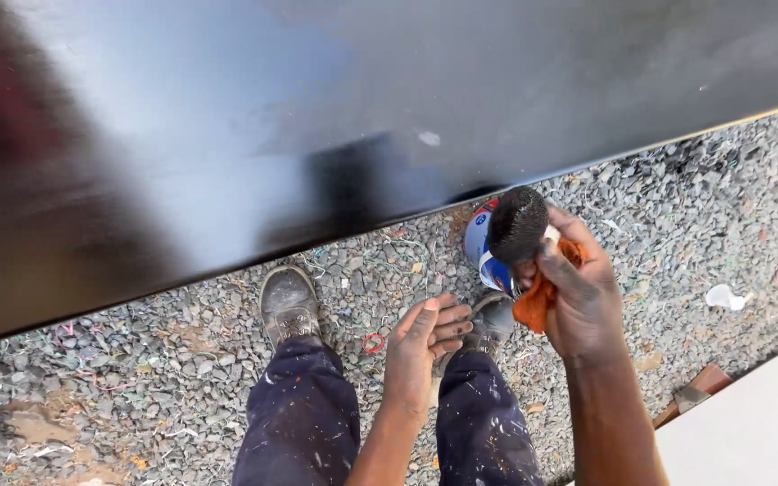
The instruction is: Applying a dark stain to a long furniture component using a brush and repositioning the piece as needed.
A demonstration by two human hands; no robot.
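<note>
Right hand has its grip closed around a brush and an orange rag together. Brush head is round, dark bristles loaded with black paint, pointing up and left, near the lower edge of the glossy black panel but not clearly touching it. The rag is bunched against the palm, poking out under the fingers and below the brush handle. Only a small pale bit of the handle shows beside the thumb.

Left hand holds nothing: fingers loosely curled, half open, palm turned toward the right, hanging above the knees. It sits just left of the right hand, apart from it.

Behind the brush, a small paint can, white with blue and red markings, shows below the panel edge; whether it rests on the ground or is held, cannot tell. It is partly hidden by the brush head and right-hand fingers.

Black panel fills the upper frame, slanting down to the left, wet-looking sheen with blurred reflections.

Below: gravel ground with scraps of litter. Two dusty work shoes, left shoe and right shoe, paint-speckled dark trousers. A pale flat surface is at the lower right corner.
</note>
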